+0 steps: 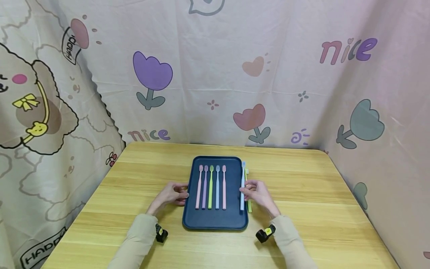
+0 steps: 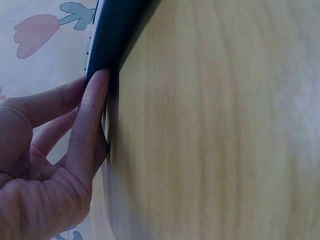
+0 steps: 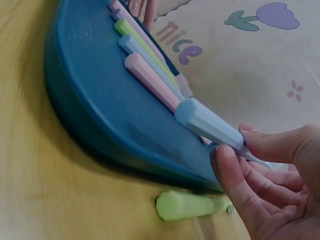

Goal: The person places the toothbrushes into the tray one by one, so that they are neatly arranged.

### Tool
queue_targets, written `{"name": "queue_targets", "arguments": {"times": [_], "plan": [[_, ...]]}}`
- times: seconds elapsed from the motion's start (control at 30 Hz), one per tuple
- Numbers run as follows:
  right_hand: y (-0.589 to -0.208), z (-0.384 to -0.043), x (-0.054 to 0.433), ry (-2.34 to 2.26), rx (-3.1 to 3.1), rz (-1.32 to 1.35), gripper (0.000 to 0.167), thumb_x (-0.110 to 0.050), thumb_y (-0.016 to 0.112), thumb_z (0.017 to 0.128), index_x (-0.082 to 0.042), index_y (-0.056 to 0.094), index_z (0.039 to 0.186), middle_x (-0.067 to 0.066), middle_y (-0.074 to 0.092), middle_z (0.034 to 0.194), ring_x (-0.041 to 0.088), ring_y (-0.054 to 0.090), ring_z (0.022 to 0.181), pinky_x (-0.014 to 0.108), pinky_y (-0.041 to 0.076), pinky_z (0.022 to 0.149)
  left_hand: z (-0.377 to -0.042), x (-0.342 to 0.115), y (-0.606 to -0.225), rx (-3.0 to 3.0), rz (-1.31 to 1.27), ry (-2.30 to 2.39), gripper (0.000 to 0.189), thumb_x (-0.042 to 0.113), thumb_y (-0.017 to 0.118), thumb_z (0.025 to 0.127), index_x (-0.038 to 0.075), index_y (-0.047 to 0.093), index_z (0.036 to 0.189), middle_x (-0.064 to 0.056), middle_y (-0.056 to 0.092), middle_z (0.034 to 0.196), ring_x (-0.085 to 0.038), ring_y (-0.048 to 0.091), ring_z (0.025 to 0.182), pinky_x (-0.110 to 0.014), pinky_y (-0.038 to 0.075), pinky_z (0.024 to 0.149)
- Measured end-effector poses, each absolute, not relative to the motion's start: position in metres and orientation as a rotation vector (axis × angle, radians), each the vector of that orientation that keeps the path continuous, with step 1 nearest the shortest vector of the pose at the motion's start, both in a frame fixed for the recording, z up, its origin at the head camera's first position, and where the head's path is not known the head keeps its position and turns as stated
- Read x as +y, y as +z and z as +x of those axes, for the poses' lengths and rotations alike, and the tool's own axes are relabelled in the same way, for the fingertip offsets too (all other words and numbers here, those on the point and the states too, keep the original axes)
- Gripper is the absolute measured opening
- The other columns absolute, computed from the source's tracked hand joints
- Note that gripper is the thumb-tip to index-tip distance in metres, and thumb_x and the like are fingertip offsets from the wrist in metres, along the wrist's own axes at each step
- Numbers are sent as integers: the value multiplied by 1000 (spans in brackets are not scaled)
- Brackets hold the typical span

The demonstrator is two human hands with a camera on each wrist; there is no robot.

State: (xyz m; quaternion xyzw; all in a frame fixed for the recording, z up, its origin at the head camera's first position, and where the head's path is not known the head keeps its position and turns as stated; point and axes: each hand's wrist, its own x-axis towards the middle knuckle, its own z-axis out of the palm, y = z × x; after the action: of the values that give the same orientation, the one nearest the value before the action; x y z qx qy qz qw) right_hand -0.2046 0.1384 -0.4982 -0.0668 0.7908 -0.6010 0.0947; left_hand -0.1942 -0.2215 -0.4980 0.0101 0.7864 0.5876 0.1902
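A dark blue tray (image 1: 215, 220) lies on the table, with a row of toothbrushes on it: a pink toothbrush (image 1: 199, 190), a purple toothbrush (image 1: 204, 190), a green toothbrush (image 1: 210, 188), a blue toothbrush (image 1: 217, 190) and a second pink toothbrush (image 1: 224, 190). My left hand (image 1: 175, 193) grips the tray's left edge; thumb and finger meet at the rim in the left wrist view. Over the right rim, my right hand (image 1: 256, 192) pinches another blue toothbrush (image 3: 210, 122) between thumb and fingers. Beneath that hand, another green toothbrush (image 3: 185, 205) lies beside the tray.
The wooden table (image 1: 295, 186) extends around the tray on all sides. Printed curtains (image 1: 208, 74) hang behind it and along both sides. Each wrist carries a small black camera, the left camera (image 1: 161, 234) and the right camera (image 1: 264, 234).
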Motion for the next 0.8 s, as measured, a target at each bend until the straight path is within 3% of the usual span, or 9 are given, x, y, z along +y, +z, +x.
{"name": "queue_targets", "arguments": {"times": [0.1,0.2,0.3,0.47,0.8], "plan": [[-497,-206,135,-1761,2365,-243,32,-4,72,91,15,59,112,20,72,82,12,66,56,32,64,60,-195,-222,-498,2214,37,1650,56,-2,67,92,-9,47,144,-12,72,91,-13,71,70,-32,66,66],[-489,-204,130,-1726,2389,-275,32,-1,71,91,18,58,112,29,71,85,26,70,59,42,65,64,-195,-222,-497,2209,52,1653,57,-2,67,92,-9,46,144,-14,72,93,-13,71,71,-32,66,66],[-490,-205,126,-1707,2406,-277,32,-2,71,91,18,58,112,30,71,84,31,71,61,43,65,64,-194,-221,-496,2201,69,1659,57,-2,67,92,-11,45,144,-16,72,94,-13,71,71,-32,66,66],[-501,-211,121,-1687,2446,-209,27,-4,75,88,11,62,107,18,73,79,15,68,57,30,64,59,-195,-221,-497,2204,47,1658,57,-1,67,92,-9,47,144,-15,72,94,-13,71,70,-32,66,66],[-500,-211,111,-1664,2495,-148,22,-4,77,86,7,65,100,14,74,76,17,68,56,32,64,58,-194,-221,-497,2208,55,1658,57,-2,67,92,-11,46,144,-16,72,94,-13,71,70,-32,66,66]]}}
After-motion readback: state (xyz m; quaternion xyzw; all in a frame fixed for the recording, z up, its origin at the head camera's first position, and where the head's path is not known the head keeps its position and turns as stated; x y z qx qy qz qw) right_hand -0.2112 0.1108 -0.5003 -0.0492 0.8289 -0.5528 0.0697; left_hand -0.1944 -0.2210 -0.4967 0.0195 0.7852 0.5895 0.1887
